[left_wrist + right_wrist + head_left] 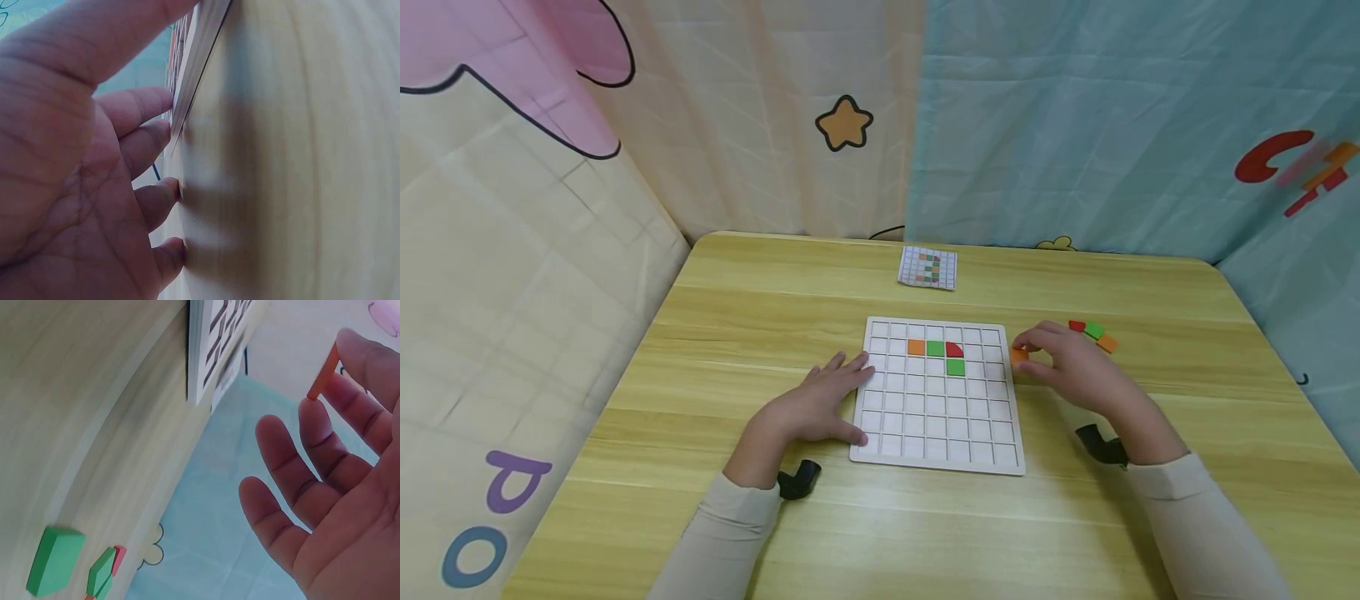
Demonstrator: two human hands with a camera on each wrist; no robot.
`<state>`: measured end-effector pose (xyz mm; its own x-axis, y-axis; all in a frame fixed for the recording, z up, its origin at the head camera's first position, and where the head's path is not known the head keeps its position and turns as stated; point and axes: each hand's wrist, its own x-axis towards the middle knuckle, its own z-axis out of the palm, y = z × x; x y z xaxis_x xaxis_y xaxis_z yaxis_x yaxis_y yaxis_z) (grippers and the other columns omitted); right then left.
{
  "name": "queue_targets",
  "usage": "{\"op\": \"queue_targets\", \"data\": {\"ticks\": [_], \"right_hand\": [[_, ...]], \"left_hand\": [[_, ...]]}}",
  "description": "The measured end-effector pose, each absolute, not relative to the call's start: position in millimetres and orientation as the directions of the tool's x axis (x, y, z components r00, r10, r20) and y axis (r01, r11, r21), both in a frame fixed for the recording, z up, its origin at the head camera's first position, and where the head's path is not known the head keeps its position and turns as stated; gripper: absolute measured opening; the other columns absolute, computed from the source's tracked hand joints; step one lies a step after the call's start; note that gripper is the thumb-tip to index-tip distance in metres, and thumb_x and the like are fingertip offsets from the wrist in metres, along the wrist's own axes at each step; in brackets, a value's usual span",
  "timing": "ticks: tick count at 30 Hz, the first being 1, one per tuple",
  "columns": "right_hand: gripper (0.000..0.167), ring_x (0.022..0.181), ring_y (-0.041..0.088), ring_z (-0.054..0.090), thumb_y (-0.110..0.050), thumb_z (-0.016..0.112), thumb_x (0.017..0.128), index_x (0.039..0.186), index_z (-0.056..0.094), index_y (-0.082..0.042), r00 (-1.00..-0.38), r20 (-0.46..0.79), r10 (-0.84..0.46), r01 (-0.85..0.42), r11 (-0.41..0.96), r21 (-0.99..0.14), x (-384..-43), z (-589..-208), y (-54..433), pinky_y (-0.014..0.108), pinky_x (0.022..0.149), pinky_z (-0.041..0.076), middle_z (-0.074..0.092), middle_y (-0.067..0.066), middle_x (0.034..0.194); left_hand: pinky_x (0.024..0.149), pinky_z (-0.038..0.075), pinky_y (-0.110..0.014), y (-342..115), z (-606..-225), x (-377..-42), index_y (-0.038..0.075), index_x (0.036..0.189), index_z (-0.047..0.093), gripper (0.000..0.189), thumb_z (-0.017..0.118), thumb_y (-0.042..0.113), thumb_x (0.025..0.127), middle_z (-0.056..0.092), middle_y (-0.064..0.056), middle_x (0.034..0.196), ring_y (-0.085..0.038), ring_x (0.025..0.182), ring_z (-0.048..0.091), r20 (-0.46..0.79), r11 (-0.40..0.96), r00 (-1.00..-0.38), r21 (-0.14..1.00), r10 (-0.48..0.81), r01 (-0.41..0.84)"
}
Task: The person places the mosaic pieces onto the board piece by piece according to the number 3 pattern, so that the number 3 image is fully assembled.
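Observation:
A white gridded board (pixel 936 396) lies on the table. In its upper rows sit an orange tile (pixel 916 347), a green tile (pixel 935 348), a red tile with one cut corner (pixel 953 349) and, below that one, another green tile (pixel 955 367). My left hand (pixel 823 404) has its fingers spread, with fingertips and thumb at the board's left edge; the left wrist view shows fingertips (pixel 164 97) against that edge. Just off the board's right edge, my right hand (pixel 1075 367) pinches a thin orange square tile (pixel 324 374) between thumb and fingertips, held above the table.
Beyond my right hand lie loose tiles: red (pixel 1077 326), green (pixel 1093 331) and orange (pixel 1107 342). A small card (pixel 928 268) with a printed grid of coloured squares lies behind the board. Black curved pieces (pixel 800 480) show by both wrists. Printed curtains (pixel 775 125) stand behind the table.

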<state>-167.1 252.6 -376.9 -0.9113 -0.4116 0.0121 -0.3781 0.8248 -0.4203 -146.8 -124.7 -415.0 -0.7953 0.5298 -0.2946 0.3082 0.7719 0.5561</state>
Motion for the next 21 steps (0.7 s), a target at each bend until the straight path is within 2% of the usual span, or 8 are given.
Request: {"op": "queue_targets", "data": {"ticks": [15, 21], "right_hand": [[0.019, 0.091, 0.02, 0.058, -0.019, 0.078, 0.087, 0.104, 0.073, -0.013, -0.873, 0.135, -0.468, -0.479, 0.776, -0.411, -167.7, -382.7, 234.5, 0.039, 0.075, 0.053, 0.063, 0.0, 0.098], [0.019, 0.089, 0.022, 0.059, -0.021, 0.078, 0.088, 0.105, 0.073, -0.013, -0.867, 0.13, -0.481, -0.488, 0.769, -0.413, -168.7, -383.8, 230.0, 0.037, 0.073, 0.053, 0.063, -0.001, 0.098]], "left_hand": [[0.12, 0.002, -0.052, -124.3, -414.6, -146.3, 0.015, 0.157, 0.031, 0.1, 0.086, 0.035, 0.077, 0.014, 0.002, 0.165, -0.027, 0.152, -0.003, -0.295, 0.771, -0.798, 0.563, 0.525, 0.299], [0.12, 0.003, -0.053, -123.9, -415.1, -147.2, 0.016, 0.157, 0.031, 0.1, 0.086, 0.036, 0.077, 0.014, 0.002, 0.165, -0.027, 0.152, -0.003, -0.298, 0.777, -0.8, 0.555, 0.52, 0.298]]}}
